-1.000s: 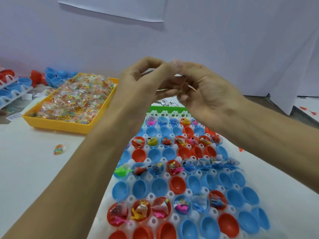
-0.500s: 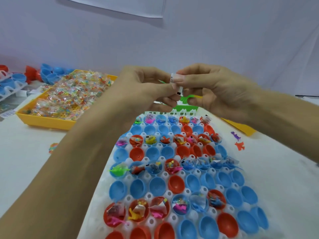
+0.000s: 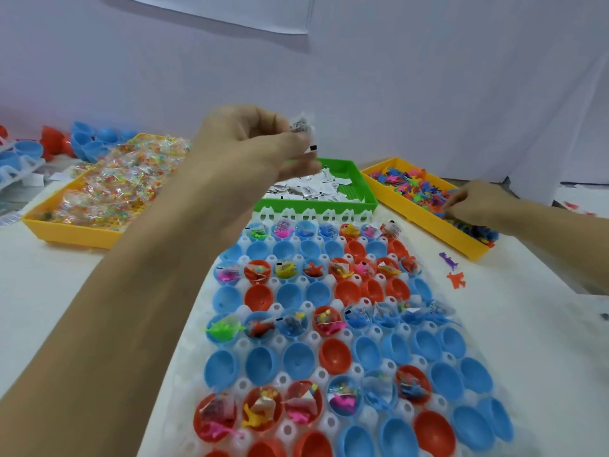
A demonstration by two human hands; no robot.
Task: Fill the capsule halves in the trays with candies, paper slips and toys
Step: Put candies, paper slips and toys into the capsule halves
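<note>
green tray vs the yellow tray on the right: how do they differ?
The green tray holds white paper slips; the right yellow tray holds small colourful toys. The green tray sits at the far end of the capsule tray; the yellow one lies off to its right at an angle. The right hand reaches into the yellow tray; no hand is in the green one. Both are shallow, rectangular plastic trays.

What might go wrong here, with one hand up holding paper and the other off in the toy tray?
1. The left hand pinches several paper slips high over the capsule tray; a loose grip may drop extras into one capsule.
2. The right hand digs in the toy tray near its edge; toys may spill out, like the purple toy already on the table.
</note>
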